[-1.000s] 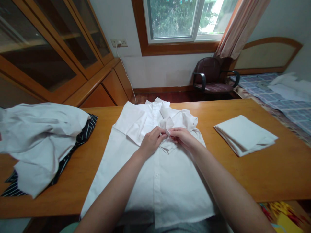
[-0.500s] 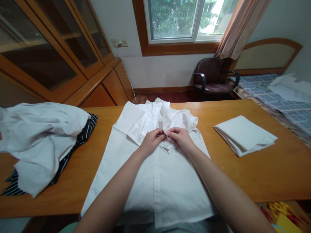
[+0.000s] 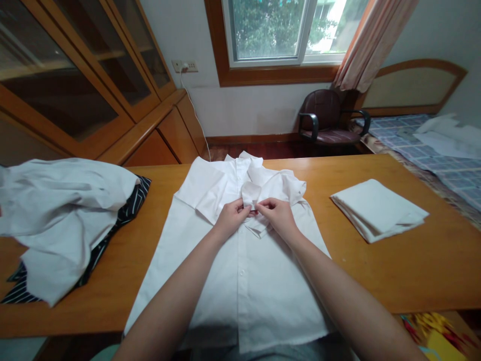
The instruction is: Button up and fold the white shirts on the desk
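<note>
lying flat along the middle of a long orange-brown wooden table [image 3: 413, 271]: a white button-front cotton shirt [image 3: 240, 291], collar end farthest from the camera, hem hanging just over the near edge, row of small buttons running up the centre. sleeves folded inward across the chest.

hands close together over the upper chest of the shirt, fingertips nearly meeting. left hand [image 3: 230, 219] closed in a pinch on a small raised fold of the shirt's fabric [image 3: 251, 193], thumb and forefinger clamped on its near edge. right hand [image 3: 278, 216] likewise pinched tight on the same fold from the other side. fold standing a little above the flat cloth, just below the collar. bare forearms reaching in from the bottom of the view, over the shirt's lower half.

on the table to the left, well apart from the hands, a loose heap of crumpled white garments [image 3: 63, 210] over a dark navy cloth with thin white stripes [image 3: 130, 208]. to the right, apart from the shirt, a neatly folded white cloth rectangle [image 3: 378, 208]. beyond the table, a dark maroon office chair with black armrests [image 3: 325, 118] below a wood-framed window [image 3: 270, 30], glass-door wooden cabinets [image 3: 75, 75] along the left wall, a bed with a blue checked sheet [image 3: 443, 155] at far right.
</note>
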Demonstrator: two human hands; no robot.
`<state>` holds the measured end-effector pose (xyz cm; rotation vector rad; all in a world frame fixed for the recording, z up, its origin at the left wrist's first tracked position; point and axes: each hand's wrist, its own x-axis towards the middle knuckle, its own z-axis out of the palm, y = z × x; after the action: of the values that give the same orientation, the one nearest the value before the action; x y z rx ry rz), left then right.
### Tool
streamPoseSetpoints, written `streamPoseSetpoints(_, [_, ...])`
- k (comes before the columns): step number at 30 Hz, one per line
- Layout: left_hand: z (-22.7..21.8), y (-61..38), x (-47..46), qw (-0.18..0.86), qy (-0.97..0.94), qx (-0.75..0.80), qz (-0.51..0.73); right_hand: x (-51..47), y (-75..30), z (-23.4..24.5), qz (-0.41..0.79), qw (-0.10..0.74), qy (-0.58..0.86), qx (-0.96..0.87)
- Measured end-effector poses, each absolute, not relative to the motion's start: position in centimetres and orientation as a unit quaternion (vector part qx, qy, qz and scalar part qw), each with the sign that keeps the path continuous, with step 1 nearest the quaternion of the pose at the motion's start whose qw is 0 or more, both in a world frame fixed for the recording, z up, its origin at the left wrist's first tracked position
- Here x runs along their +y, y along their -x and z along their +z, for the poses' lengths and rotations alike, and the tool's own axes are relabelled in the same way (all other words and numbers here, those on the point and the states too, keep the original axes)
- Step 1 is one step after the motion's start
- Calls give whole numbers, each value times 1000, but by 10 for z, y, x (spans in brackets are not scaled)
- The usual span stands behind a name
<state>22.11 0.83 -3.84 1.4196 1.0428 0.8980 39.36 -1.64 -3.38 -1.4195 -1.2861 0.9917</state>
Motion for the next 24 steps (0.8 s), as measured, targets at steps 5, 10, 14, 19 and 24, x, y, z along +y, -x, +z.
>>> streamPoseSetpoints(5, [-37,-222,7,547,-599,444,381,-15,-394,-31,430,468,589,-499])
streamPoseSetpoints(10, [-36,-222,5,486,-650,447,376,-13,-394,-31,441,469,592,-485])
streamPoseSetpoints(14, [-40,-221,6,425,-691,457,365,-13,-393,-31,435,473,599,-477])
streamPoseSetpoints(19, [-44,-221,7,392,-707,461,367,-14,-392,-30,430,472,600,-482])
streamPoseSetpoints(24, [-43,-222,8,395,-698,467,373,-14,-392,-31,436,482,589,-481])
